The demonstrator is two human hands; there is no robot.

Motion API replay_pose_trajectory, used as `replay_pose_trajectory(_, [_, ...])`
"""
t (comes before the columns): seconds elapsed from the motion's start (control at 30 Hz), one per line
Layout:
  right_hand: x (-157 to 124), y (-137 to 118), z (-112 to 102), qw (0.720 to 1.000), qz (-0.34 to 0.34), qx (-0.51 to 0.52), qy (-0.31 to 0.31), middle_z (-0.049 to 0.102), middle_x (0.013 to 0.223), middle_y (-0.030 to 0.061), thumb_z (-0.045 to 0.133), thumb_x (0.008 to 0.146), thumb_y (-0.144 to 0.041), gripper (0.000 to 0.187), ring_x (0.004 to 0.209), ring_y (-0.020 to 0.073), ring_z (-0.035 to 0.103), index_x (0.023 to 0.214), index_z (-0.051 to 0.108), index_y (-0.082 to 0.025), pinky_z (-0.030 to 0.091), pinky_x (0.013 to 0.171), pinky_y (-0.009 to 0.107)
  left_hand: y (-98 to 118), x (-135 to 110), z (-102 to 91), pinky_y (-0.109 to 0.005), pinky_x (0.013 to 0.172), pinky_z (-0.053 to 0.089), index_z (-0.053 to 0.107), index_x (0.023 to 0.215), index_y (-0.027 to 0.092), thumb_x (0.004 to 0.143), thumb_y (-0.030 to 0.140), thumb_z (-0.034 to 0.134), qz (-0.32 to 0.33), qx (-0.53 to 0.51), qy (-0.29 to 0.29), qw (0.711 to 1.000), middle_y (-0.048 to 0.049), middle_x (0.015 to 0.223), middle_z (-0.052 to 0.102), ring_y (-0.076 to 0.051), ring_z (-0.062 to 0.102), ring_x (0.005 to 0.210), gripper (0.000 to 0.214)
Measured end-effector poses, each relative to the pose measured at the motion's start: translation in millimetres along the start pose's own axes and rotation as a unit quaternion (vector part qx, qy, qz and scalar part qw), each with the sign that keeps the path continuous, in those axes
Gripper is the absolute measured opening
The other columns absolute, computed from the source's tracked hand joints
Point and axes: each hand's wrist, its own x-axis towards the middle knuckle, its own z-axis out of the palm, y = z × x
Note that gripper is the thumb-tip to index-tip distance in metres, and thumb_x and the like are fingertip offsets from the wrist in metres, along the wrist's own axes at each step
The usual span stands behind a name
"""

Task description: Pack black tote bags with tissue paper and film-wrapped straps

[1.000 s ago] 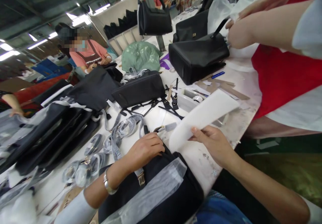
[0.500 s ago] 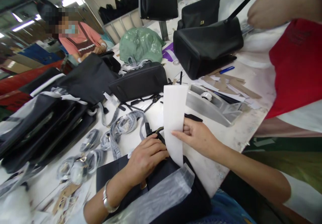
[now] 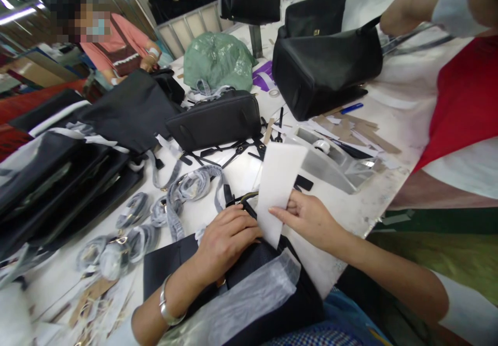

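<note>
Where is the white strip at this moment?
In the head view, the white strip is just right of centre, held in the right hand. Its lower end is at the black bag, beside the left hand.

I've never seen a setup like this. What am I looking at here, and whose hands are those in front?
There's no machine in this one: the bare left hand and right hand in front belong to the person wearing the camera. It sits on their head and looks forward and down, so you see roughly what they see.

The right hand pinches a flat white strip. The left hand rests over a black bag that has a piece of clear plastic lying across it.

Further along the pale table are coiled straps in wrapping, a green plastic bundle and another black handbag. The arm reaching in at upper right belongs to a co-worker in red.
</note>
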Motion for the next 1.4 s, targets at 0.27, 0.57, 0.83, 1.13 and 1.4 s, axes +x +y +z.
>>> replay_pose_trajectory(0.27, [18.0, -16.3, -11.3, 0.943, 0.015, -0.216, -0.253, 0.070, 0.076, 0.0021, 0.063, 0.085, -0.026, 0.011, 0.071, 0.0198, 0.065, 0.086, 0.066, -0.015, 0.047, 0.063, 0.026, 1.1, 1.0, 3.6, -0.041, 0.107, 0.039, 0.066, 0.104, 0.023, 0.096, 0.020, 0.058, -0.007, -0.016, -0.019, 1.000, -0.0012, 0.098, 0.070, -0.017, 0.061, 0.097, 0.012])
replay_pose_trajectory(0.57, [11.2, -3.7, -13.1, 0.931, 0.102, -0.155, -0.316, 0.066, 0.068, -0.0009, 0.057, 0.084, -0.026, 0.012, 0.056, 0.0143, 0.061, 0.087, 0.065, -0.017, 0.046, 0.056, 0.023, 0.3, -2.9, 10.3, -0.040, 0.106, 0.041, 0.066, 0.102, 0.022, 0.095, 0.021, 0.060, -0.036, -0.029, 0.010, 0.999, -0.0010, 0.097, 0.070, -0.017, 0.061, 0.096, 0.010])
replay_pose_trajectory(0.83, [-85.0, 15.0, -26.5, 0.964, 0.035, -0.219, -0.148, 0.064, 0.074, 0.0014, 0.057, 0.089, -0.028, 0.020, 0.070, 0.0155, 0.060, 0.076, 0.070, -0.020, 0.044, 0.065, 0.024, -5.8, -9.9, 22.1, -0.045, 0.106, 0.042, 0.067, 0.101, 0.022, 0.093, 0.020, 0.062, -0.060, -0.035, 0.053, 0.996, -0.0026, 0.097, 0.070, -0.017, 0.062, 0.095, 0.009])
replay_pose_trajectory(1.13, [-93.9, 18.1, 6.2, 0.941, 0.241, 0.014, -0.239, 0.057, 0.051, -0.0050, 0.049, 0.078, -0.020, 0.022, 0.037, 0.0077, 0.049, 0.081, 0.070, -0.017, 0.028, 0.033, 0.014, -4.1, -9.5, 21.1, -0.044, 0.104, 0.044, 0.069, 0.094, 0.022, 0.089, 0.018, 0.067, -0.053, -0.047, 0.101, 0.992, -0.0017, 0.093, 0.069, -0.017, 0.063, 0.091, 0.006])
replay_pose_trajectory(1.4, [-93.1, 24.9, 20.7, 0.958, 0.226, -0.069, -0.164, 0.051, 0.046, -0.0065, 0.044, 0.083, -0.021, 0.023, 0.034, 0.0091, 0.045, 0.082, 0.067, -0.018, 0.033, 0.035, 0.016, -7.1, -13.1, 20.5, -0.045, 0.102, 0.044, 0.069, 0.092, 0.023, 0.092, 0.020, 0.065, -0.058, -0.043, 0.125, 0.990, -0.0019, 0.092, 0.070, -0.017, 0.064, 0.090, 0.005])
